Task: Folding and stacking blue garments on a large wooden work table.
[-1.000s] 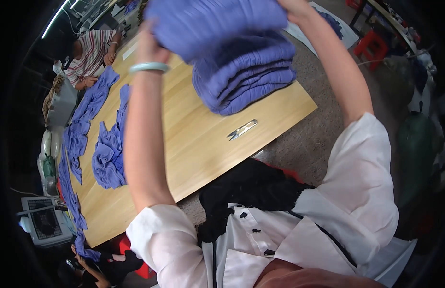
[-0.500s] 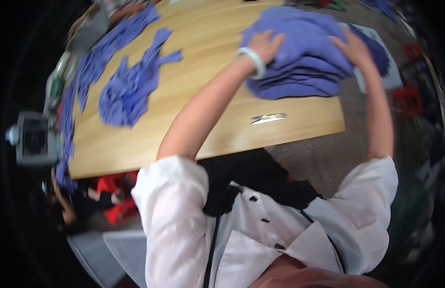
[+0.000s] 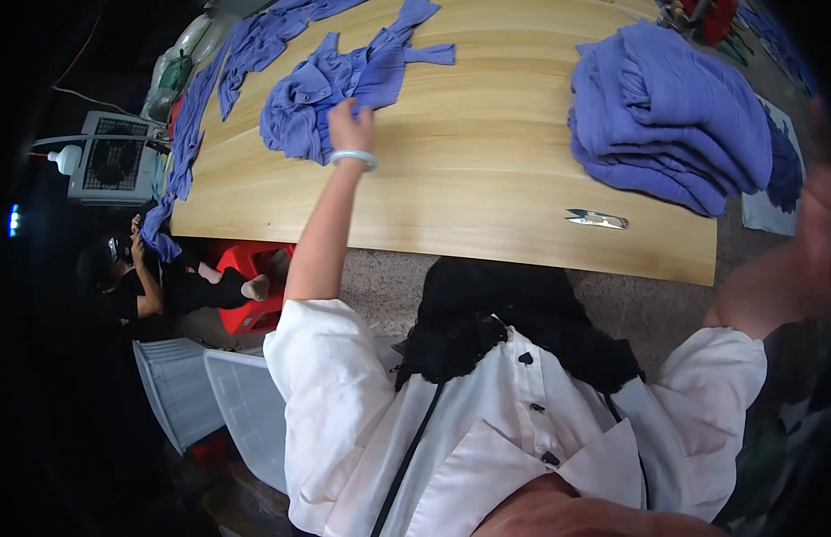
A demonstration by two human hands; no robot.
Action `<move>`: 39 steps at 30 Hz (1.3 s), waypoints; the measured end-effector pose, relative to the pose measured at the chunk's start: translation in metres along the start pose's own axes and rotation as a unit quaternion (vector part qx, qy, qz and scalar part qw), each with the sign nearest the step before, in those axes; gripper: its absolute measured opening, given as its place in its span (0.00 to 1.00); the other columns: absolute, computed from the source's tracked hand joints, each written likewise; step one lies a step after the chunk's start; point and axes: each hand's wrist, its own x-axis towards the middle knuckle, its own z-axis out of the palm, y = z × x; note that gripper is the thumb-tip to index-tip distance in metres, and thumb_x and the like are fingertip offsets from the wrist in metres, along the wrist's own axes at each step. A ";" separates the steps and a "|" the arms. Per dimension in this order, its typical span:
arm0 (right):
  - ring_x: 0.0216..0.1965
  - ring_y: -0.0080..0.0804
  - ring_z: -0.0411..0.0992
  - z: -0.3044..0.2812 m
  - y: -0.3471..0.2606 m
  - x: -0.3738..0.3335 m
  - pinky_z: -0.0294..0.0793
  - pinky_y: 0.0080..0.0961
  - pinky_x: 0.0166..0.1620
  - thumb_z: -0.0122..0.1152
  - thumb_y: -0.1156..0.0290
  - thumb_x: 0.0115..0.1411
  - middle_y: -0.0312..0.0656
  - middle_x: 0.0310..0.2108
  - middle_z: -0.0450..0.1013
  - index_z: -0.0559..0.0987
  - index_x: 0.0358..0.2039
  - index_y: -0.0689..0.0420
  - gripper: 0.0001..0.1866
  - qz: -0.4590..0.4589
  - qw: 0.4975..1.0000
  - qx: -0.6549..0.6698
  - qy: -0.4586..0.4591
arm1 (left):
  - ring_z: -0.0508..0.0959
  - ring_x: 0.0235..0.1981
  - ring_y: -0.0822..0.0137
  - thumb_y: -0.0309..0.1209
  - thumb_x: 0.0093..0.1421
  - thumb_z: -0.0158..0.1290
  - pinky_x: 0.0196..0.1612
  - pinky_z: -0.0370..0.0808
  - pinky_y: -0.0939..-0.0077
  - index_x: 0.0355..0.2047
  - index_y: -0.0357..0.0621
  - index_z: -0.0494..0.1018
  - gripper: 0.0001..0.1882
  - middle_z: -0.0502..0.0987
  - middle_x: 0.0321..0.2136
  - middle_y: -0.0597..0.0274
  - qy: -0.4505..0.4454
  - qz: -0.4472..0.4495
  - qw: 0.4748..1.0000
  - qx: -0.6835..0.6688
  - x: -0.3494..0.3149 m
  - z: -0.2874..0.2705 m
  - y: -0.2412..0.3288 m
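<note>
A crumpled violet-blue garment (image 3: 299, 112) with buttons lies on the left half of the wooden table. My left hand (image 3: 351, 132), with a pale bangle at the wrist, is at its near right edge. The thumb and fingers are apart, and the fingertips meet the cloth. Over on the right of the table stands a folded stack of the same violet-blue cloth (image 3: 671, 112), with neither hand on it. My right hand (image 3: 824, 183) is out past the stack at the dim right rim, its fingers too dark and blurred to read.
Small thread snips (image 3: 596, 219) lie near the front edge of the table (image 3: 487, 197). More violet-blue cloth (image 3: 254, 54) trails along the table's left side. Beyond the left end, a person (image 3: 147, 277) sits by a red stool (image 3: 252, 304). Grey plastic bins (image 3: 178, 385) stand below.
Both hands have left the folded stack. My left hand has moved left to the crumpled garment, and my right hand has swung out to the right. The view has shifted too.
</note>
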 end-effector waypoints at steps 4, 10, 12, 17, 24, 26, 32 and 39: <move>0.43 0.41 0.61 0.044 0.016 -0.021 0.57 0.33 0.47 0.42 0.59 0.56 0.53 0.42 0.62 0.67 0.36 0.62 0.18 0.086 0.991 -0.097 -0.045 | 0.68 0.39 0.51 0.31 0.47 0.51 0.42 0.65 0.66 0.34 0.44 0.70 0.13 0.68 0.38 0.46 0.039 -0.039 0.988 0.141 0.051 -0.028 -0.055; 0.35 0.20 0.66 0.104 0.061 -0.050 0.63 0.14 0.39 0.45 0.82 0.52 0.40 0.35 0.68 0.70 0.34 0.65 0.08 0.366 0.930 0.031 0.029 | 0.62 0.47 0.53 0.28 0.46 0.49 0.46 0.63 0.65 0.40 0.50 0.66 0.18 0.61 0.46 0.51 0.002 0.120 0.937 0.327 0.086 -0.003 -0.101; 0.34 0.18 0.66 0.119 0.074 -0.054 0.64 0.13 0.37 0.46 0.80 0.53 0.37 0.33 0.68 0.71 0.34 0.64 0.08 0.418 0.907 0.048 0.028 | 0.60 0.50 0.55 0.31 0.50 0.44 0.46 0.63 0.63 0.42 0.52 0.66 0.17 0.60 0.49 0.55 -0.032 0.120 0.921 0.369 0.093 0.005 -0.106; 0.31 0.16 0.65 0.151 0.102 -0.032 0.64 0.13 0.36 0.49 0.76 0.53 0.34 0.28 0.69 0.72 0.33 0.62 0.07 0.471 0.878 0.077 -0.027 | 0.69 0.41 0.55 0.28 0.49 0.44 0.45 0.65 0.67 0.39 0.47 0.70 0.15 0.70 0.38 0.52 -0.036 0.061 0.996 0.051 0.104 -0.019 -0.154; 0.30 0.18 0.66 0.218 0.147 0.014 0.65 0.15 0.34 0.51 0.70 0.53 0.35 0.28 0.70 0.72 0.32 0.61 0.09 0.429 0.865 0.093 -0.242 | 0.70 0.30 0.75 0.27 0.52 0.45 0.36 0.66 0.84 0.38 0.42 0.71 0.12 0.73 0.28 0.64 -0.182 -0.047 0.957 -0.221 0.109 -0.078 -0.159; 0.29 0.22 0.67 0.234 0.159 0.031 0.66 0.18 0.35 0.52 0.67 0.52 0.39 0.28 0.70 0.72 0.33 0.60 0.11 0.369 0.885 0.053 -0.279 | 0.69 0.30 0.76 0.25 0.52 0.44 0.36 0.65 0.86 0.37 0.42 0.72 0.12 0.72 0.29 0.67 -0.219 -0.051 0.947 -0.228 0.105 -0.095 -0.110; 0.45 0.43 0.62 0.293 0.188 0.093 0.64 0.32 0.44 0.56 0.64 0.44 0.49 0.47 0.58 0.58 0.49 0.54 0.31 0.057 0.972 -0.158 -0.162 | 0.68 0.32 0.79 0.24 0.53 0.39 0.36 0.64 0.88 0.37 0.39 0.71 0.13 0.71 0.29 0.68 -0.258 -0.034 0.882 -0.393 0.084 -0.149 -0.016; 0.28 0.36 0.71 0.325 0.189 0.135 0.68 0.29 0.33 0.58 0.56 0.44 0.45 0.19 0.71 0.75 0.30 0.54 0.17 0.145 0.953 -0.105 -0.244 | 0.69 0.26 0.80 0.21 0.49 0.49 0.31 0.66 0.90 0.33 0.38 0.70 0.09 0.71 0.25 0.69 -0.130 0.047 0.899 -0.416 0.043 -0.165 0.018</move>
